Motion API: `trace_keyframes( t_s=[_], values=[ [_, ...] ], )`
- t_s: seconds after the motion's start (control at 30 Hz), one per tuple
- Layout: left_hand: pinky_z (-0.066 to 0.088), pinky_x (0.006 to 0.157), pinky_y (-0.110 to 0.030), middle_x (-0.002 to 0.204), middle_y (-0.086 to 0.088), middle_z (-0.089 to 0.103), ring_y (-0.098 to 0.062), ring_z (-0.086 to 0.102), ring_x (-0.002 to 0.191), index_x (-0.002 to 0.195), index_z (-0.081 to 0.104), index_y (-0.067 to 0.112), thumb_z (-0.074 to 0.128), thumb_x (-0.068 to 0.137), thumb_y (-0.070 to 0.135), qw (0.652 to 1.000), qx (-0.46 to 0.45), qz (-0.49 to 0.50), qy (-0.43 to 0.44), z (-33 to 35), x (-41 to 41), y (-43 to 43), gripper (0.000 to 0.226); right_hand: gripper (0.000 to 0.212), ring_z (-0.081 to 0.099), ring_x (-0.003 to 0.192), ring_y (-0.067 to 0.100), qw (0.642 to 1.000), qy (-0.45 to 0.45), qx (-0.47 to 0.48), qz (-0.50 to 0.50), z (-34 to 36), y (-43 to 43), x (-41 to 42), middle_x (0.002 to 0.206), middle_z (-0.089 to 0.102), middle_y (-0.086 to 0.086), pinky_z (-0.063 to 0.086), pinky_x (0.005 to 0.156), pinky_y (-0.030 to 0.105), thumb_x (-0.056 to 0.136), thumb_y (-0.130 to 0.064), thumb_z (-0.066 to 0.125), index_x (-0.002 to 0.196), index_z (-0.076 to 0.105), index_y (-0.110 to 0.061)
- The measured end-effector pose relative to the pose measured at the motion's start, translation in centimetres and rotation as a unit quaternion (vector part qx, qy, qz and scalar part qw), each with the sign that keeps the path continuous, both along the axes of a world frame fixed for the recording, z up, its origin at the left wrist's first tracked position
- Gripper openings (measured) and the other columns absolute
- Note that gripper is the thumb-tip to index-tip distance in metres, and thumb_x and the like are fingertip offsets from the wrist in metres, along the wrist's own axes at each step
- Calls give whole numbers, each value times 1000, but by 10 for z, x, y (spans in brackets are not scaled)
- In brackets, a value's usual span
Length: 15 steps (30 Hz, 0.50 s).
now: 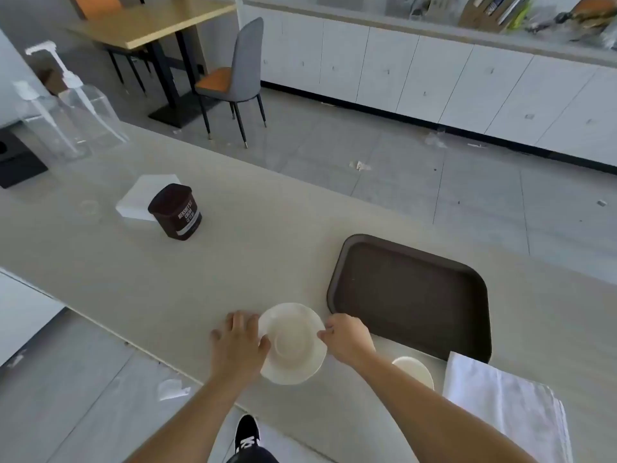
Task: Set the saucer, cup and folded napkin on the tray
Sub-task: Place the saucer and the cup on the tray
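Note:
A white saucer (pixel 293 345) lies on the pale counter near its front edge. My left hand (pixel 238 340) grips its left rim and my right hand (pixel 349 337) pinches its right rim. Just right of the saucer lies a dark brown tray (pixel 410 295), with nothing on it. A white cup (pixel 415 370) stands behind my right forearm, partly hidden by it. At the lower right lies a folded white napkin (pixel 507 409), just in front of the tray.
A dark brown cocoa tin (pixel 176 212) stands at mid-left on a stack of white napkins (pixel 143 195). Two clear pump bottles (pixel 66 111) and a black box (pixel 16 158) stand at the far left. Beyond the counter are floor, a chair and cabinets.

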<state>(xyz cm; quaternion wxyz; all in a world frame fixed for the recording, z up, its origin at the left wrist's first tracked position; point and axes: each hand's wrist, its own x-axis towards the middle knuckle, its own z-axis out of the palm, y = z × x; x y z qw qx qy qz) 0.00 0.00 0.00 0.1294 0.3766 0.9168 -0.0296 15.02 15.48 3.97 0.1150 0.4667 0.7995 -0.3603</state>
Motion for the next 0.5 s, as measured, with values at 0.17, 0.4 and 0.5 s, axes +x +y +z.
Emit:
trace_keyframes(
  t_s=[0.17,0.4,0.5],
  values=[
    [39,94,-45,136,-3,45,-26,38,131,133,45,25,34,91,56,1000,8,-6,15,-4,1,-1,54,14,74,55,20,993,37,-87,-77,-11,-1,-4,74,74,8,60,61,31,94,-15,57,81,63,-12],
    [35,103,-45,132,2,49,-23,42,127,128,52,30,38,95,39,997,65,20,-20,-2,2,6,37,19,74,52,18,986,65,-106,-107,-15,12,4,76,74,7,56,55,29,94,-12,58,77,64,-12],
    [39,93,-40,116,0,58,-22,55,107,122,58,24,43,93,27,992,121,11,-27,6,8,19,33,16,75,52,21,982,81,-107,-129,-14,24,11,74,77,9,63,73,41,92,-12,58,80,69,-13]
  ],
)
